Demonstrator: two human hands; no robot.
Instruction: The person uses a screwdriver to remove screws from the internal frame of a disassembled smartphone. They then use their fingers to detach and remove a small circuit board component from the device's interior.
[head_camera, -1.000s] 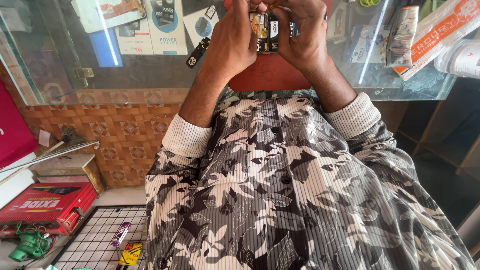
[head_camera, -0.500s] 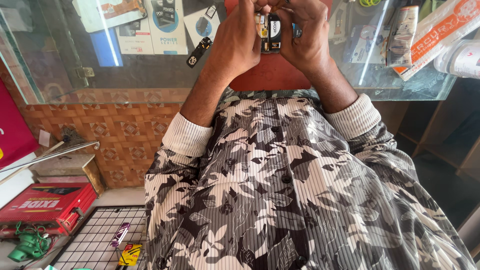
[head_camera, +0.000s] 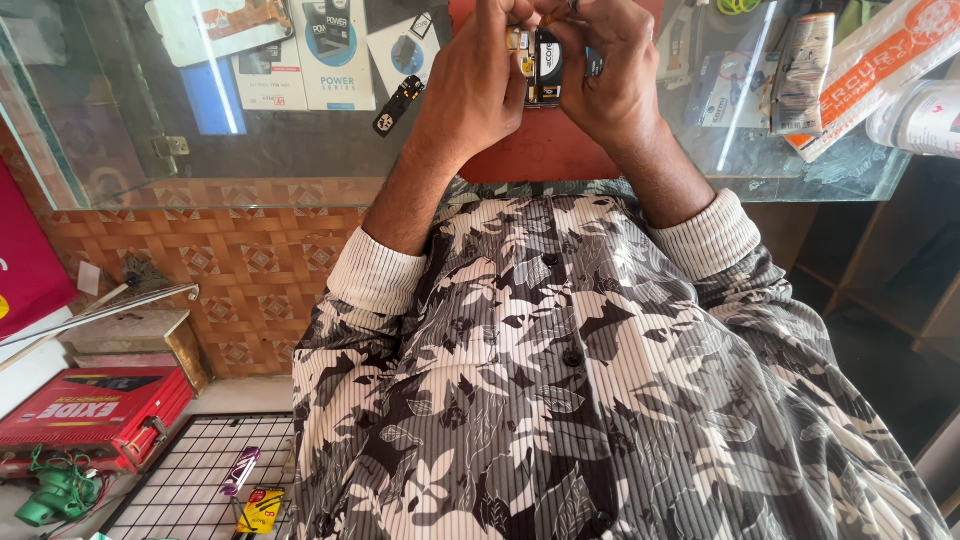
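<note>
Hardly anything shifted since the earlier frame: your left hand (head_camera: 470, 85) and right hand (head_camera: 610, 75) stayed pinched around the small black battery (head_camera: 545, 68) above the red mat (head_camera: 540, 150) on the glass counter (head_camera: 300, 150), so you did well gripping only its edges.

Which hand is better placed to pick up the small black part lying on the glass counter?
Left, probably. The left hand is close beside the small black part, while the right hand is on the far side of the small opened device both hands grip.
</note>
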